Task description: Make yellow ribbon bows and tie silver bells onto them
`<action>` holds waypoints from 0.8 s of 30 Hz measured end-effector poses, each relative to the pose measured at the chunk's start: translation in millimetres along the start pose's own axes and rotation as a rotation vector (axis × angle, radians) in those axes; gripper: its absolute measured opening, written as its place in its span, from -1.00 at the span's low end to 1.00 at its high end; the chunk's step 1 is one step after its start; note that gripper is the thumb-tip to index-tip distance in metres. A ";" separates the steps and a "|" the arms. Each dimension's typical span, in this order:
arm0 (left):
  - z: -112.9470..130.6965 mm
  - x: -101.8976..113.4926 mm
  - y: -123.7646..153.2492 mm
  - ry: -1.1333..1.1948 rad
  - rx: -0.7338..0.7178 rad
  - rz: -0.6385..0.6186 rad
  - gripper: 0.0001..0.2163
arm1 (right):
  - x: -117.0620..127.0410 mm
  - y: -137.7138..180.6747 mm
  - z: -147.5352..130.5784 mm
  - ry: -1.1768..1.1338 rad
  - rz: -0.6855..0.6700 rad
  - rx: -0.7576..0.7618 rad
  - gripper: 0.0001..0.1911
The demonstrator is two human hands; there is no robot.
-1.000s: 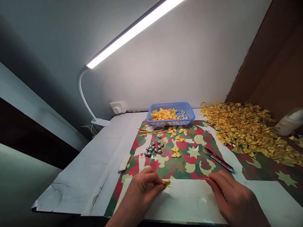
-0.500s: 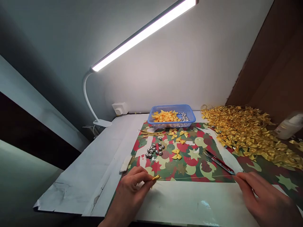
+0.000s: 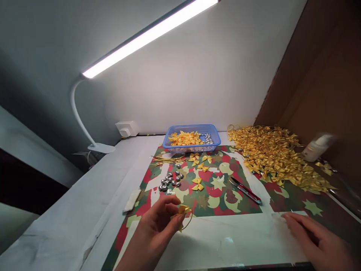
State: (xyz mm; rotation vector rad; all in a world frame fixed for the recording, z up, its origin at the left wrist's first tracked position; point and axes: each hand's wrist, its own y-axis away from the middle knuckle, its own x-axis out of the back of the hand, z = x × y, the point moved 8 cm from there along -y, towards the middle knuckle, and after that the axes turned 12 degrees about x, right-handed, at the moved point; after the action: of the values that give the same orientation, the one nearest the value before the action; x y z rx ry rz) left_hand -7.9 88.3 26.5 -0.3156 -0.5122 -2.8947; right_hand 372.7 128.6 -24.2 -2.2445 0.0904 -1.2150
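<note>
My left hand (image 3: 159,226) pinches a yellow ribbon bow (image 3: 184,209) between thumb and fingertips, above the front of the table. A thin gold cord loop (image 3: 191,217) curves out from the bow. Off to the right, my right hand (image 3: 313,235) is closed in a pinch on a fine thread, only faintly visible and blurred at the fingertips. Beyond the left hand lie several silver bells (image 3: 169,180) and a few loose bows (image 3: 197,184). Thread snips (image 3: 245,191) with red and blue-grey handles rest nearer the right hand.
A blue basket (image 3: 191,148) with bows and bells stands at the back. Gold cords (image 3: 166,160) lie before it. A heap of finished-looking bows (image 3: 270,150) and a white bottle (image 3: 316,148) are at right. A lamp (image 3: 101,148) stands at left, and a white pad (image 3: 132,200) nearby.
The view has turned right. The bow is tilted up in my left hand, its cord loop now showing. The thread, stretched taut between the hands before, is now barely visible.
</note>
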 end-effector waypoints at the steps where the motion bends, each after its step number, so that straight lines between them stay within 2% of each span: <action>1: 1.1 -3.6 0.1 0.028 -0.005 -0.005 -0.83 | 1.1 -4.2 -3.7 0.022 0.007 0.026 -0.75; 4: 6.8 -18.4 3.2 0.038 -0.013 -0.056 -0.85 | -3.0 -23.2 -25.7 0.102 0.033 0.094 -0.72; 6: 9.7 -26.1 6.5 0.014 -0.002 -0.084 -0.84 | -7.2 -38.6 -40.5 0.164 0.105 0.081 -0.61; 10: 7.4 -31.8 11.3 -0.002 0.032 -0.151 -0.74 | -38.4 -65.7 -66.4 0.286 0.004 0.146 -0.48; 14: 0.7 -28.9 12.2 -0.019 0.055 -0.174 -0.71 | -58.1 -70.9 -71.2 0.294 -0.068 0.191 -0.40; 17: 0.2 -27.8 12.0 -0.005 0.052 -0.159 -0.72 | -61.5 -66.0 -64.2 0.290 -0.070 0.181 -0.44; 21: 3.8 -29.0 12.7 0.017 0.027 -0.141 -0.82 | -52.3 -60.0 -56.9 0.226 -0.016 0.167 -0.56; 24: 6.9 -30.4 14.1 -0.042 -0.008 -0.146 -0.91 | -40.8 -55.2 -63.3 -0.012 0.002 0.107 -0.68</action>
State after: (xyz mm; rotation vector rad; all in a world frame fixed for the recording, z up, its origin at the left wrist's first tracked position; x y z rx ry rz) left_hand 25.5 82.0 30.1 -0.3556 -0.5521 -3.0378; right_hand 287.8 158.6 0.4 -2.1578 0.0220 -1.1777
